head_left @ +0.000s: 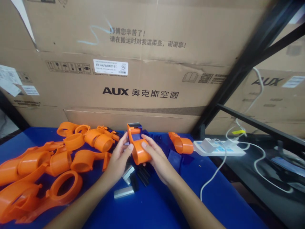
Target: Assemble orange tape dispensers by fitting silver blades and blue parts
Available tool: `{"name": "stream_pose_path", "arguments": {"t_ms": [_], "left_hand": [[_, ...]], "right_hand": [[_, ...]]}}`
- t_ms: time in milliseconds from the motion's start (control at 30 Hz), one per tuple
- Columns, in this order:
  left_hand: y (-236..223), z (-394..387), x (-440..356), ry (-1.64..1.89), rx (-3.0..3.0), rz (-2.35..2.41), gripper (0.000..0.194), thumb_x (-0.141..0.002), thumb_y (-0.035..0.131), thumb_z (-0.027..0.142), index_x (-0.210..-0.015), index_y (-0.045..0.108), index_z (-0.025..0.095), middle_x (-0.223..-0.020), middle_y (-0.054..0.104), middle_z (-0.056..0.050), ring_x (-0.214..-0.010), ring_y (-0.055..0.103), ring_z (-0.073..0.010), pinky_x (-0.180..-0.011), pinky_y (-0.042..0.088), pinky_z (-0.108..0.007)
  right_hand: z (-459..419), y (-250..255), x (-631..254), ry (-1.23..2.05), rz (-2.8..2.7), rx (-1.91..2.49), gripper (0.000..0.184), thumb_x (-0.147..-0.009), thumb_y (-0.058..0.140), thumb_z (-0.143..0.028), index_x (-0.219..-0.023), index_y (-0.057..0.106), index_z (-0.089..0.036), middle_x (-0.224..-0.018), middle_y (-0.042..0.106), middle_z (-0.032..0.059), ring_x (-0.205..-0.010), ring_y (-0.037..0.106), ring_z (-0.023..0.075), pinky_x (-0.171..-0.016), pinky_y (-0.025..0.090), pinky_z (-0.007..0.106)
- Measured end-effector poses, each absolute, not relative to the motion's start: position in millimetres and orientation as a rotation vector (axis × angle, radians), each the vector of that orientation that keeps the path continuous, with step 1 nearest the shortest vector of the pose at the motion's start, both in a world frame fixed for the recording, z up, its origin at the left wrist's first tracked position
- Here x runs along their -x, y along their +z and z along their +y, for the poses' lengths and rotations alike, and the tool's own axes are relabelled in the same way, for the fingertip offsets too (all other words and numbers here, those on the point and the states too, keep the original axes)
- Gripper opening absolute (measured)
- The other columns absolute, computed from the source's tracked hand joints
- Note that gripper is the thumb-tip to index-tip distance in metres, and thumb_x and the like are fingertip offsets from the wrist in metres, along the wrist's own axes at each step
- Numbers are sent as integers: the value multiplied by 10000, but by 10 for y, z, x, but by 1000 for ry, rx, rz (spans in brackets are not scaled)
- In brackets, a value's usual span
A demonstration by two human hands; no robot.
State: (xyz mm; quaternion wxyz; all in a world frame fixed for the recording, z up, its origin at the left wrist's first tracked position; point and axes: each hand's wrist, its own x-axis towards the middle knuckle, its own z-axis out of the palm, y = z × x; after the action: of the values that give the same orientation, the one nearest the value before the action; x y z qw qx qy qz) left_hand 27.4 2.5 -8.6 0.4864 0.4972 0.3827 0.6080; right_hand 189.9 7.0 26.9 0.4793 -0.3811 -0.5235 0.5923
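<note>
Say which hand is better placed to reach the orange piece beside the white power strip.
Probably the right hand: it is nearer that orange piece, with the left hand farther off. Both hold another orange part, so the right would first need to let go.

Right hand (159,156) partly hidden behind orange holder (141,153); edge cuts leftmost orange pieces (7,171); fine print (105,69) on label (116,65) illegible
</note>
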Motion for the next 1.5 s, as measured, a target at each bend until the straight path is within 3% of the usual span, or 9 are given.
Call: {"name": "stream_pose_path", "arguments": {"t_ms": [333, 467, 667, 767, 867, 1067, 1267, 1400, 1500], "left_hand": [[-82, -203, -303, 1337, -2063, 1233, 640, -920, 686, 338, -1522, 469, 327, -1392, 590, -118, -1271, 550, -341, -1037, 469, -513], [191, -312, -3, 1218, -2287, 1379, 501, -892, 716, 361, -1377, 605, 301, -1322, 658, -103, -1218, 577, -361, -1062, 430, -540], [399, -249, 1210, 992, -2508, 1623, 547, -818, 783, 423, -1344, 673, 324, -1376, 669, -104, -1274, 570, -424, -1122, 357, -586], [308, -173, 1673, 660, -2591, 1573, 663, -753, 836, 471, -1386, 661, 382, -1403, 666, -106, -1303, 566, -438, -1109, 391, -571], [217, -99, 1854, 557, -2518, 1562, 588, -783, 811, 478, -1351, 685, 392, -1310, 725, -96, -1205, 654, -402, -1038, 479, -539], [402, -49, 1913, 762, -2305, 1627, 441, -759, 845, 453, -1180, 767, 351, -1182, 769, -54, -1040, 722, -334, -885, 580, -433], [778, -136, 1900, 1474, -1726, 1567, 304, -789, 827, 386, -1040, 752, 233, -1008, 742, 39, -881, 672, -152, -736, 560, -247], [824, -77, 1783, 1779, -1530, 1434, 275, -845, 803, 307, -1087, 729, 199, -723, 644, 44, -621, 559, -75, -572, 461, -169], [817, -16, 1574, 1880, -1511, 1326, 327, -791, 853, 305, -1071, 734, 186, -710, 640, 19, -561, 546, -92, -487, 426, -196]], "right_hand": [[207, 368, -2023, 1354, -1041, 886, 547, -897, 675, -552, -1342, 584, -247, -1010, 680, 34, -773, 614, 188, -532, 455, 255], [138, 400, -2015, 1358, -1164, 951, 534, -914, 656, -553, -1357, 620, -258, -991, 702, 40, -765, 620, 193, -538, 449, 257], [10, 428, -1939, 1414, -1317, 945, 471, -923, 650, -545, -1282, 713, -246, -1154, 757, 76, -1020, 694, 289, -829, 557, 383], [-17, 421, -1895, 1447, -1405, 894, 458, -928, 653, -528, -1275, 737, -240, -1234, 758, 79, -1156, 671, 314, -1016, 500, 452], [-22, 398, -1846, 1483, -1433, 847, 451, -928, 649, -525, -1264, 747, -240, -1271, 754, 81, -1209, 659, 328, -1078, 459, 485], [18, 381, -1873, 1479, -1457, 827, 452, -917, 654, -533, -1232, 764, -227, -1220, 771, 84, -1126, 695, 312, -1023, 490, 444], [77, 406, -1899, 1502, -1471, 841, 485, -909, 625, -599, -1055, 807, -173, -1060, 794, 104, -1032, 709, 304, -930, 516, 396], [92, 364, -1576, 1544, -1591, 925, 444, -926, 629, -600, -865, 764, -182, -777, 733, 31, -679, 630, 183, -648, 469, 282], [98, 348, -1200, 1497, -1706, 942, 439, -941, 622, -582, -731, 671, -200, -584, 571, -36, -523, 471, 126, -516, 346, 244]]}}
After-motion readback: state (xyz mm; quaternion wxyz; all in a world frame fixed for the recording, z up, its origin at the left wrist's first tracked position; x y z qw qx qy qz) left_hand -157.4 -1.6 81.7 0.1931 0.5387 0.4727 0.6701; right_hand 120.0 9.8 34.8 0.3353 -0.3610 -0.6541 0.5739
